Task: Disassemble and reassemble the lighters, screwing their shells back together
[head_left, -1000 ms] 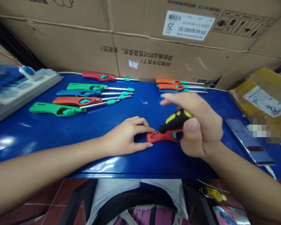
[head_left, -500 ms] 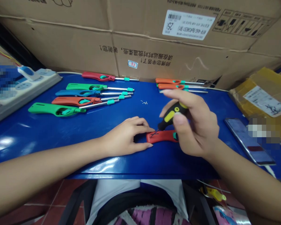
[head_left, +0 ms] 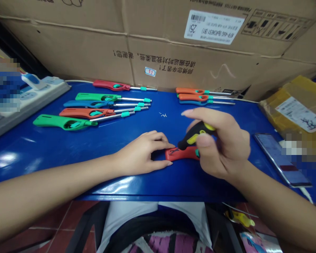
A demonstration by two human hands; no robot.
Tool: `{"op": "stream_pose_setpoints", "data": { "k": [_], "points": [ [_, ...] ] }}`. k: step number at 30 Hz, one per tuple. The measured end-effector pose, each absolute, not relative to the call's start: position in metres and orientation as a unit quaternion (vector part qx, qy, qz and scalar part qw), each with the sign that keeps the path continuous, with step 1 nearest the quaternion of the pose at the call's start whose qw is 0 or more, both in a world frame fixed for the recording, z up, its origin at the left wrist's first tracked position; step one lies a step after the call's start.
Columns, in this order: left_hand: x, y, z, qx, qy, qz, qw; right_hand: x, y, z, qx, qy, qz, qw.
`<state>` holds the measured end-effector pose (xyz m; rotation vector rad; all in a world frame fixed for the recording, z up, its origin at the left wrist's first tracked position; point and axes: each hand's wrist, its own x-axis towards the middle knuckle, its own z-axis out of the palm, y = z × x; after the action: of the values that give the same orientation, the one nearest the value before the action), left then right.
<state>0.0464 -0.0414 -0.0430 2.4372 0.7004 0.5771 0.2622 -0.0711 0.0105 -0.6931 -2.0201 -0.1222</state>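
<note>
My left hand (head_left: 144, 153) pinches the end of a red gas lighter (head_left: 185, 153) between thumb and fingers. The lighter lies flat on the blue table, and my right hand hides its far end. In my right hand (head_left: 223, 147) is a small black-and-yellow screwdriver (head_left: 191, 137), its handle between thumb and fingers. The index finger is raised off the handle. The screwdriver slants down to the left, its thin shaft over the slot in the lighter's handle. Whether the tip sits inside the slot I cannot tell.
Several coloured lighters, such as a green one (head_left: 51, 121), lie at the left back. A few more, with an orange one (head_left: 189, 97), lie at the right back. A power strip (head_left: 34, 98) stands left, a phone (head_left: 281, 158) right. Behind rises a large cardboard box (head_left: 94, 45).
The screwdriver handle has turned and tilted slightly, and my right hand has shifted a little to the right. My left hand keeps its grip on the lighter. The view has moved slightly.
</note>
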Motion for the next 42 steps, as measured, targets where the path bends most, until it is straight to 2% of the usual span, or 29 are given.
{"op": "stream_pose_setpoints", "data": {
  "k": [4, 10, 15, 20, 25, 30, 37, 42],
  "points": [
    [0.047, -0.041, -0.043, 0.904, 0.26, 0.208, 0.267, 0.263, -0.069, 0.01, -0.272, -0.843, 0.039, 0.463],
    [0.047, -0.041, -0.042, 0.903, 0.253, 0.209, 0.277, 0.264, -0.071, 0.015, -0.22, -0.866, -0.064, 0.445],
    [0.046, -0.041, -0.042, 0.905, 0.256, 0.208, 0.27, 0.263, -0.076, 0.017, -0.238, -0.857, 0.02, 0.456],
    [0.046, -0.041, -0.044, 0.901, 0.258, 0.208, 0.28, 0.263, -0.076, 0.021, -0.266, -0.863, -0.057, 0.426],
    [0.046, -0.041, -0.044, 0.904, 0.256, 0.21, 0.27, 0.264, -0.077, 0.02, -0.308, -0.856, 0.021, 0.414],
    [0.046, -0.041, -0.043, 0.903, 0.259, 0.208, 0.273, 0.264, -0.073, 0.017, -0.284, -0.851, -0.05, 0.439],
    [0.046, -0.041, -0.044, 0.904, 0.257, 0.211, 0.268, 0.263, -0.071, 0.013, -0.29, -0.857, 0.024, 0.426],
    [0.046, -0.041, -0.043, 0.901, 0.254, 0.208, 0.285, 0.264, -0.072, 0.016, -0.262, -0.851, -0.034, 0.454]
  ]
}}
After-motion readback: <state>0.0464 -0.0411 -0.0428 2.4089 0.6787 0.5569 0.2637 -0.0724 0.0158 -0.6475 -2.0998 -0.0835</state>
